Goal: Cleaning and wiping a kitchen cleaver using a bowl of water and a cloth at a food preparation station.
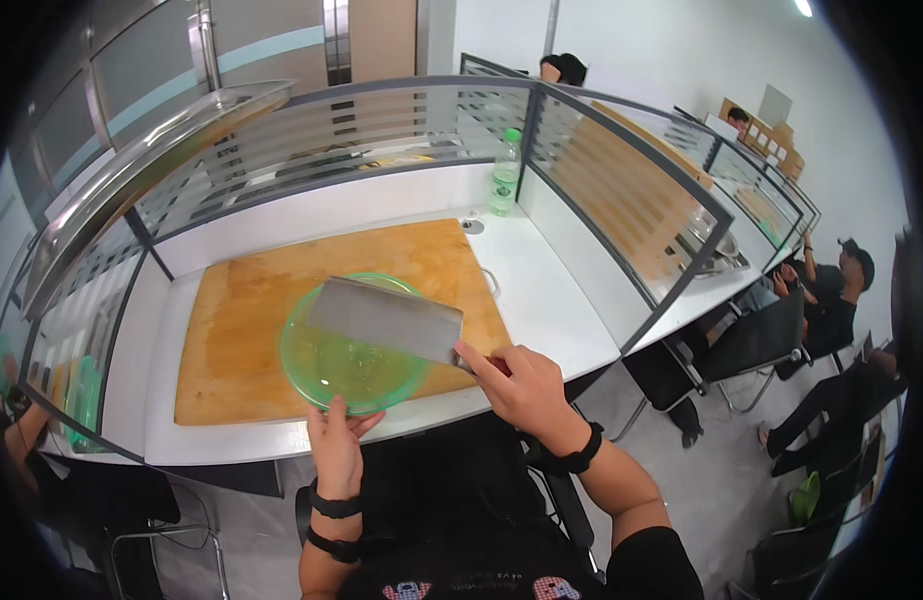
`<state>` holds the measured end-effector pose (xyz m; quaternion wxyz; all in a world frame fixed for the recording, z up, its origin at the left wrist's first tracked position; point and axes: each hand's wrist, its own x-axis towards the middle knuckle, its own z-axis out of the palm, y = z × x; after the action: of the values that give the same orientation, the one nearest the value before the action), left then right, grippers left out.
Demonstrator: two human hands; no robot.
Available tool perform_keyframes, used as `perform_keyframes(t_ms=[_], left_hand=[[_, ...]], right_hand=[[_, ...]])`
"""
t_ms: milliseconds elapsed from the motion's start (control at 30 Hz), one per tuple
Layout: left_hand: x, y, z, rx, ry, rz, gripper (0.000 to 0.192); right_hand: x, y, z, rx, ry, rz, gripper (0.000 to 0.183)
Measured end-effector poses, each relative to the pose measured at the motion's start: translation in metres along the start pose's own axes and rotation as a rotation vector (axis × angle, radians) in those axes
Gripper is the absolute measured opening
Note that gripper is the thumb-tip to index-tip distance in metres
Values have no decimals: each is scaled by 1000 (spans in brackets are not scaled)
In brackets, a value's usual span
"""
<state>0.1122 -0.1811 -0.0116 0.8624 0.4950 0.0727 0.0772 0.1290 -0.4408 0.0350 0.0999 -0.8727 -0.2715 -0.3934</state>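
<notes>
My right hand (523, 386) grips the handle of a cleaver (390, 315), whose broad metal blade lies flat over a clear green plastic bowl or basin (341, 367). My left hand (337, 442) holds the near rim of this green vessel, thumb on top. Beneath both is a large wooden cutting board (236, 337) on a white desk. The board shows through the green plastic. Whether the blade touches the rim cannot be told.
Framed partition panels (341, 127) enclose the desk. A green-capped plastic bottle (504, 180) stands in the back corner. A metal tray (146, 157) is at the upper left, over the partition. Black chairs (754, 345) and several people (829, 300) are at the right; another person's arm (26, 435) shows at the far left.
</notes>
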Motion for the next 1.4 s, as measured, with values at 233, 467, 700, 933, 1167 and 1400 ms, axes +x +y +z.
perform_keyframes(t_ms=[233, 467, 700, 933, 1167, 1400], left_hand=[[-6, -1, 0, -11, -7, 18, 28], [4, 2, -4, -6, -17, 23, 28], [7, 3, -5, -36, -29, 36, 28], [10, 0, -14, 24, -14, -19, 29], [10, 7, -16, -19, -18, -16, 30], [3, 5, -10, 10, -50, -13, 36]], right_hand=[[-15, 2, 8, 1, -42, -12, 52], [-32, 9, -1, -2, -207, 20, 53], [-56, 14, -45, 7, -333, 96, 52], [-64, 14, -114, 364, -291, 707, 33], [-29, 27, -57, 1774, -233, 1498, 28], [-3, 41, 32, 1968, -408, 1588, 30]])
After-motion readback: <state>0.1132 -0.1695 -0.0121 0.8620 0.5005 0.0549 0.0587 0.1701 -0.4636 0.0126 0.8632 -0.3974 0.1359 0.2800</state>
